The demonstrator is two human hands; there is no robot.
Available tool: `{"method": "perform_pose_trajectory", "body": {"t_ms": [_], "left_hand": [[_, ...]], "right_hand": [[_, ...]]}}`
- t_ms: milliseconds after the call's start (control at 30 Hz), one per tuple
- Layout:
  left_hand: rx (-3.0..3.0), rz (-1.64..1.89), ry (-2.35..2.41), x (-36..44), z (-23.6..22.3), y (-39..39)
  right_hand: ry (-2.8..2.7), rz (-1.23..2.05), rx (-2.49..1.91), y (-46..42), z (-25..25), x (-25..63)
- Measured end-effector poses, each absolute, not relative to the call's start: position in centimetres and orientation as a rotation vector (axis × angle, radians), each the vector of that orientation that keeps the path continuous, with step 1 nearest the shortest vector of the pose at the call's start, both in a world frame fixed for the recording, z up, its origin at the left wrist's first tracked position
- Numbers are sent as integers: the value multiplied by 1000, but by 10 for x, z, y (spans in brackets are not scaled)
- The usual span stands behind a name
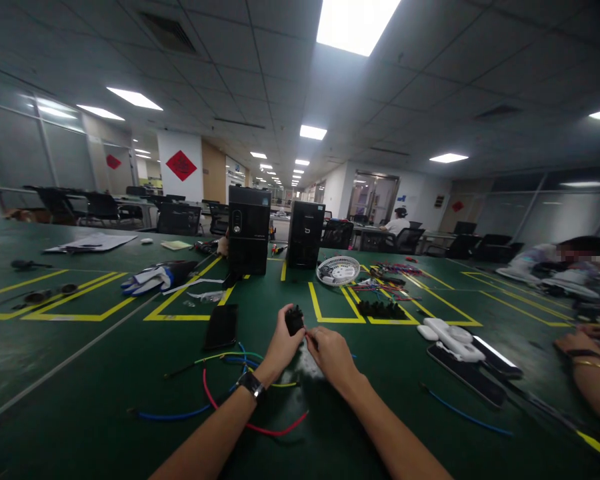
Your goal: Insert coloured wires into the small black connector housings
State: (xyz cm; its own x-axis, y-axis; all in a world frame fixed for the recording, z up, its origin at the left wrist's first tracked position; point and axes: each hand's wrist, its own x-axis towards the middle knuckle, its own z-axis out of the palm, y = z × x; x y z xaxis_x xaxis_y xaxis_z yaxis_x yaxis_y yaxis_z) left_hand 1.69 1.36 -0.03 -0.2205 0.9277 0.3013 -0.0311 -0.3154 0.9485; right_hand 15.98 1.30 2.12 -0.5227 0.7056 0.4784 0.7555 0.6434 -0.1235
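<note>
My left hand (283, 340), with a watch on its wrist, grips a small black ribbed part (295, 320) that looks like an electrical block. Right beside that part, the thumb and fingers of my right hand (327, 350) are pinched together at its lower right side. What they hold is too small to make out. A short blue tip (354, 356) shows just past my right hand; whether it belongs to a held wire, I cannot tell. Under and around my left wrist lie loose wires: a red wire (275, 433), a blue wire (173, 416) and a green-yellow wire (220, 355).
Two black computer towers (249, 233) stand ahead, near a white basket (338, 270). Black parts (380, 310) and wire bundles (395, 270) lie right of centre. Phones (465, 373), a blue wire (467, 413) and another person's arm (595, 373) are at right; gloves (153, 277) at left.
</note>
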Motion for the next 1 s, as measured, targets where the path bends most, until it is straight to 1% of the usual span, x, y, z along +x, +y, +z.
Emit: {"method": "perform_pose_trajectory", "body": {"t_ms": [267,433,600,733,800,900,1000], "left_hand": [[1041,1749,1229,17,-1,19],[881,1763,1082,16,8,20],[933,1752,814,7,15,19],[1016,1858,954,1,6,23],[990,1915,1039,3,6,24],[737,2034,897,0,21,24],[507,2147,770,-26,48,24]], "right_hand": [[-2378,-27,-1017,2,21,149],[-2263,97,-1075,4,24,153],[-2264,318,-985,3,22,154],[-2302,476,-967,4,31,147],[-2349,472,-985,6,43,142],[-2305,396,-1002,1,54,139],[-2278,345,-1031,-18,43,144]]}}
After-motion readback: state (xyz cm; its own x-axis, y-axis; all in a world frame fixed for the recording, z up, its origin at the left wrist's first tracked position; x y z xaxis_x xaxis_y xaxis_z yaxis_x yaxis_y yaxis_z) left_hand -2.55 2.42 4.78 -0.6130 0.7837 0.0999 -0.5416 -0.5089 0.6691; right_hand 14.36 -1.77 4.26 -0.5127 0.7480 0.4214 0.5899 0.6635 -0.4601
